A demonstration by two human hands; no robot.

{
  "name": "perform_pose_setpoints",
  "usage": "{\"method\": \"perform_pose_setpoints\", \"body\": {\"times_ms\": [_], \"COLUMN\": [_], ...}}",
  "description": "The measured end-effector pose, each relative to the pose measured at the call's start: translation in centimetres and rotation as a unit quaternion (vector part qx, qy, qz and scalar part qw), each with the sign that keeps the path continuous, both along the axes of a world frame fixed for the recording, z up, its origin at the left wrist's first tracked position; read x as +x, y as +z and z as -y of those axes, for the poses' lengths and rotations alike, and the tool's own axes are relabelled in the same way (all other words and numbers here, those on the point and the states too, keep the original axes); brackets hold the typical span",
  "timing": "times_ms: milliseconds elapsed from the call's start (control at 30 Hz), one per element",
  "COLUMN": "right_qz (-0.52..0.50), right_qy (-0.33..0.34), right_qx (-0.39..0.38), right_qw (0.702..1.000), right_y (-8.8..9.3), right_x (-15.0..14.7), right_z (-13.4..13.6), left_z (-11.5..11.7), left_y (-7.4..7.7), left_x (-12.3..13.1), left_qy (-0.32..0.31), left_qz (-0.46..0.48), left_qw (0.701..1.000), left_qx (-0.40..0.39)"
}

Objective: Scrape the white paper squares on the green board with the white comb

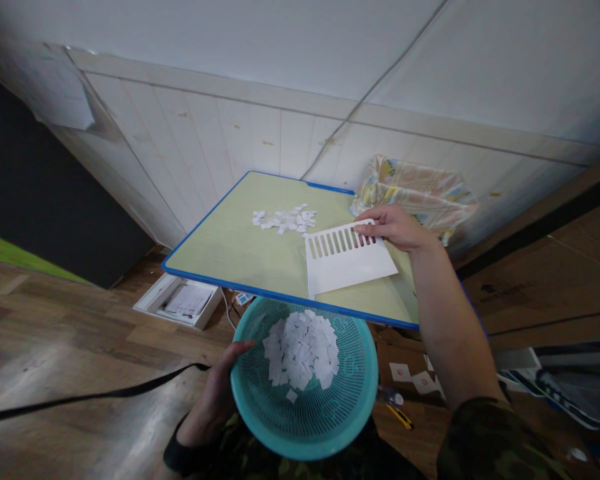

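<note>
My left hand grips the rim of a round teal plastic basket just below the table's front edge. A heap of small white paper pieces lies inside it. Over the table, my right hand is closed on the upper right corner of a flat white slotted panel. A row of long rounded slots runs along the panel's upper side. Left of the panel, a smaller scatter of white paper pieces rests on the pale green tabletop.
A cloth-lined basket stands behind the table at the right. On the floor are an open white box and a yellow cutter. A black strap stretches in from the left, and a cable hangs down the wall.
</note>
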State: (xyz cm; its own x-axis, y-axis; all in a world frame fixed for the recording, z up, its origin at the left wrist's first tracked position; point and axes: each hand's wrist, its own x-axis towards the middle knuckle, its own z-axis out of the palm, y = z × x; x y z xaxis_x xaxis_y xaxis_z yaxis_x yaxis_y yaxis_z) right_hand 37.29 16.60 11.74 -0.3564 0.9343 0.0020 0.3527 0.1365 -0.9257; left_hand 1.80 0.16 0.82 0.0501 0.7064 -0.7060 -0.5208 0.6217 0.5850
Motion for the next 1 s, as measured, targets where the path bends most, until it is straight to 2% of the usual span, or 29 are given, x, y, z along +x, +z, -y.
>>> {"method": "perform_pose_setpoints", "body": {"times_ms": [167,433,567,767,1000], "right_qz": [-0.012,-0.003,0.009,0.007,-0.001], "right_qy": [0.021,-0.021,0.001,0.023,0.019], "right_qx": [-0.007,0.000,-0.016,-0.014,-0.018], "right_qw": [1.000,1.000,1.000,1.000,1.000], "right_y": [0.1,0.4,0.4,0.6,0.6], "right_x": [-0.7,1.0,0.6,-0.1,0.1], "right_z": [0.2,0.2,0.2,0.4,0.4], "left_z": [0.0,0.0,0.0,-0.1,0.1], "left_y": [0.2,-0.2,-0.1,-0.5,-0.5], "left_x": [0.0,-0.2,-0.1,-0.3,-0.4], "left_qy": [-0.026,-0.030,-0.034,-0.036,-0.046], "left_qz": [0.025,0.037,0.044,0.030,0.041], "left_qw": [0.999,0.999,0.998,0.999,0.998], "left_qx": [-0.004,0.002,-0.011,0.010,0.004]}}
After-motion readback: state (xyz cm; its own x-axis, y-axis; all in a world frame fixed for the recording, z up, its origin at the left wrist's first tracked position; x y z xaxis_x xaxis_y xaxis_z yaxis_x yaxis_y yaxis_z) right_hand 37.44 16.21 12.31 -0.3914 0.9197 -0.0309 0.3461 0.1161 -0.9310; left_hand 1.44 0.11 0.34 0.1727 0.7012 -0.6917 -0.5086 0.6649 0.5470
